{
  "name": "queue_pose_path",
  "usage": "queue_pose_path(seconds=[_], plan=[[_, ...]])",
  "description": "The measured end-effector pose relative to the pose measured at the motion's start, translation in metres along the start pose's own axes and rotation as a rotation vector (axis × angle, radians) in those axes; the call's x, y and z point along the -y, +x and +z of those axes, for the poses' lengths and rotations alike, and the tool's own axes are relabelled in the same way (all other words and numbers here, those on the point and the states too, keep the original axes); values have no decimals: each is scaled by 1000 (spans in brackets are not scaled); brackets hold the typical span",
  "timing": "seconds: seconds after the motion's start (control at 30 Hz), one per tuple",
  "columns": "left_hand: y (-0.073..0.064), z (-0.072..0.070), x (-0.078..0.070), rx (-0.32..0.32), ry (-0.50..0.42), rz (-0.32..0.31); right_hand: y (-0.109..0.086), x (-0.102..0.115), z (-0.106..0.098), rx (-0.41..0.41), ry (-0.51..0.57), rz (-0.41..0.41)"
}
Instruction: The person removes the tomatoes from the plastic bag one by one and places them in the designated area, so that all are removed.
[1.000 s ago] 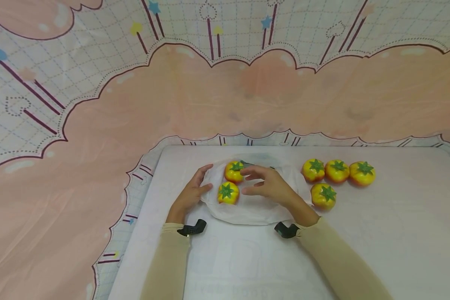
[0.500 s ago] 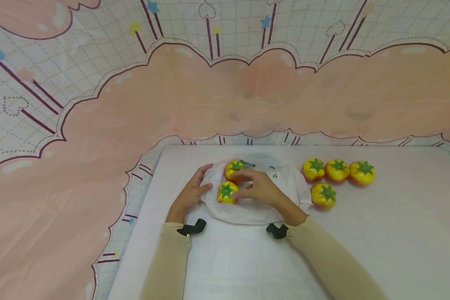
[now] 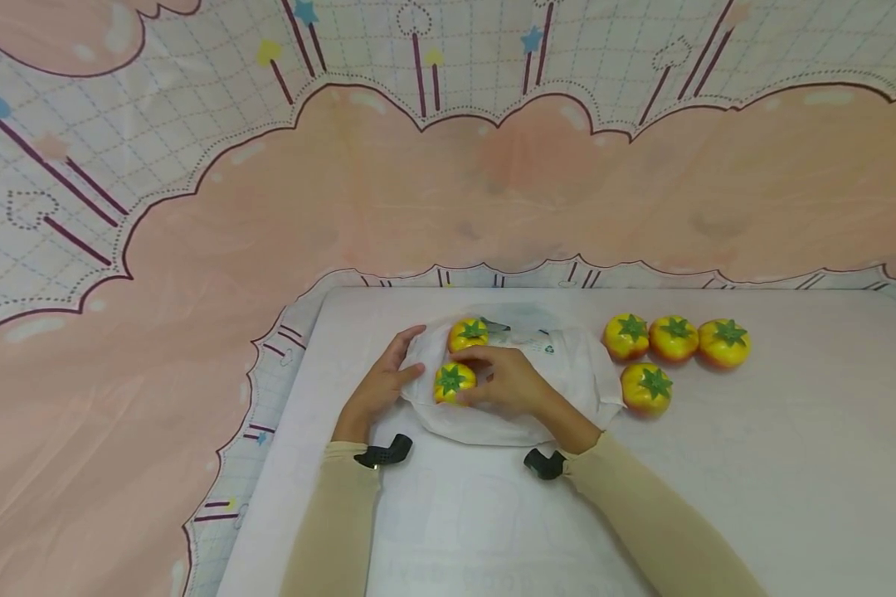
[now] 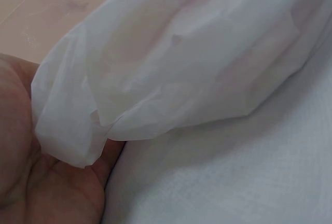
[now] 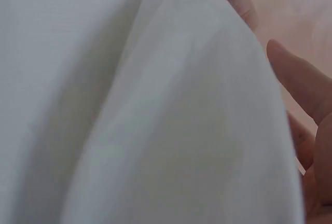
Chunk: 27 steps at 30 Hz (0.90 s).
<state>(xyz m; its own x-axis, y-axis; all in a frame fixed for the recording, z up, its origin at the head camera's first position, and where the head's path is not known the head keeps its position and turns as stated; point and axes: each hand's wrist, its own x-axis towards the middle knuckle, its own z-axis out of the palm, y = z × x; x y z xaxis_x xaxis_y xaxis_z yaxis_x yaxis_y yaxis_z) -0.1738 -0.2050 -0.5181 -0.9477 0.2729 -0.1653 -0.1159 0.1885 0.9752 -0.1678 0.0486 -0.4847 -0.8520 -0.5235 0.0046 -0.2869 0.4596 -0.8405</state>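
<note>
Right hand (image 3: 509, 381): I see it curled round the front fruit (image 3: 451, 380), a round, glossy, yellow-orange piece with a green star-shaped leaf cap, thumb on the near side.
Left hand (image 3: 383, 380): at the left edge of the white, translucent, crumpled plastic bag (image 3: 545, 402), touching it; film hides much of the fingers in my wrist view, so I cannot tell whether they grip.
Front fruit's place: at the bag's left end, between the hands.
Back fruit (image 3: 466, 333): same colours and leaf cap, just behind the front fruit.
Bag's place: on the smooth white tabletop (image 3: 448, 522); I see yellowish and pinkish tints through its film.
Row of three matching fruits (image 3: 674, 340): right of the bag, side by side.
Single matching fruit (image 3: 646, 391): nearer me, in front of the row's left end.
</note>
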Motion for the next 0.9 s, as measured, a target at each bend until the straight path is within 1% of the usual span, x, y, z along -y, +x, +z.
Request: queue_pose_path(seconds=[0.2, 0.4, 0.53, 0.73, 0.9], plan=[[0, 0, 0, 13, 12, 21, 0, 1, 6, 11, -14, -12], [-1, -1, 0, 14, 16, 20, 0, 1, 10, 34, -27, 19], [-1, 0, -2, 8, 14, 14, 0, 1, 10, 39, -26, 26], [-1, 0, -3, -9, 27, 11, 0, -1, 11, 47, -22, 19], [-1, 0, -2, 0, 15, 15, -2, -2, 10, 35, -19, 5]])
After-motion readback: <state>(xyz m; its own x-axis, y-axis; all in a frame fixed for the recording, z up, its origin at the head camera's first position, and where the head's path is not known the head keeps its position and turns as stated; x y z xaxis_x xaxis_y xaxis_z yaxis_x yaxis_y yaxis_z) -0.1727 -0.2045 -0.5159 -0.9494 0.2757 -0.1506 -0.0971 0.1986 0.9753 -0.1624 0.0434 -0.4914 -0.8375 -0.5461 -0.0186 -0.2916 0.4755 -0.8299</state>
